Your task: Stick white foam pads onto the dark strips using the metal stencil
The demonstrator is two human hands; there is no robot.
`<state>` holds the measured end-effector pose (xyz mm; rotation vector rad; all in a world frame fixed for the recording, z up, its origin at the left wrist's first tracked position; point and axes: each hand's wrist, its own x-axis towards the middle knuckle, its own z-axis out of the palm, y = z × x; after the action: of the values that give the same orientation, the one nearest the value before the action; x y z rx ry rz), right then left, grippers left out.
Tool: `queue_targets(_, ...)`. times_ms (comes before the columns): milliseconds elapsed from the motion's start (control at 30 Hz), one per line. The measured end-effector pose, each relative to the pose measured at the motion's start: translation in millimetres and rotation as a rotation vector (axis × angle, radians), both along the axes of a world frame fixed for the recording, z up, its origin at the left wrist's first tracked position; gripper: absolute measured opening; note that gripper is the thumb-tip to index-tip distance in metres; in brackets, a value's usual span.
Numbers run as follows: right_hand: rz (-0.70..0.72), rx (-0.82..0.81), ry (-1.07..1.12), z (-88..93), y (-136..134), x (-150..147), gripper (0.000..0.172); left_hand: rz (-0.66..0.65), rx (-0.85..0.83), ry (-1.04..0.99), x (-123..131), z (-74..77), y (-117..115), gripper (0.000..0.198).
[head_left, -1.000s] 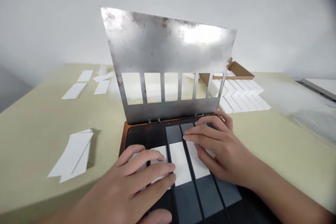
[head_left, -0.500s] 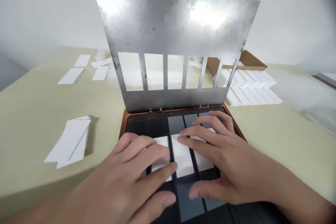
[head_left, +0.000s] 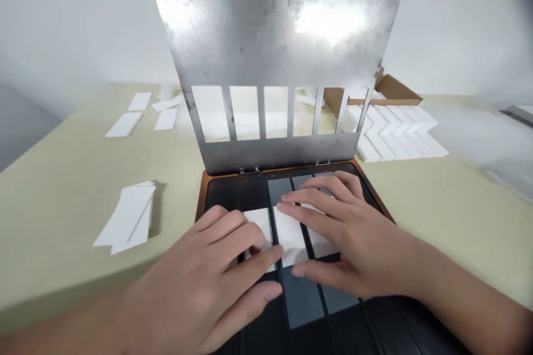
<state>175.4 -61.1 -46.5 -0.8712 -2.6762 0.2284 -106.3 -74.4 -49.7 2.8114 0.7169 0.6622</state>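
Note:
Both hands rest over a black slotted bed (head_left: 237,191) in an orange-brown frame, where white cards lie in a row. My left hand (head_left: 208,272) has its index finger and thumb stretched out, the other fingers bent over the left card (head_left: 263,221). Its index fingertip reaches the edge of the middle card (head_left: 293,244). Spread fingers of my right hand (head_left: 353,233) touch the middle card's top end, its thumb near the bottom end. Partly under that hand lies another card (head_left: 320,244). Grey strips (head_left: 306,299) show above and below the cards.
A hinged metal plate (head_left: 266,39) with rectangular windows stands raised behind the bed. Loose white cards (head_left: 129,213) lie in a pile at left, with more farther back. At right are rows of white stacked pieces (head_left: 400,133) and a cardboard box (head_left: 397,90).
My right thumb has moved up to the middle card's lower end, and my right fingers have shifted slightly left. The left hand stays beside the left card. The view has shifted slightly.

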Motion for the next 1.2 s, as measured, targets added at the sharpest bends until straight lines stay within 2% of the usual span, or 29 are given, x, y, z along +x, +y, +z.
queue_targets(133, -0.008, -0.012, -0.003, -1.6, 1.2, 0.7, 0.058, -0.018, 0.035, -0.014, -0.4, 0.6, 1.4, 0.027)
queue_targets(333, -0.003, -0.041, -0.002, -3.5, 2.4, 0.7, 0.054, -0.129, 0.087, 0.043, -3.1, 2.3, 1.2, 0.035)
queue_targets(567, -0.01, -0.047, -0.013, -3.9, 1.8, 0.5, 0.054, -0.12, 0.049, 0.02, -0.8, -2.3, -0.9, 0.039)
queue_targets(1200, -0.008, 0.015, 0.006, -4.7, -0.3, -1.9, 0.048, -0.131, 0.057, 0.047, -0.2, 2.8, 1.0, 0.04)
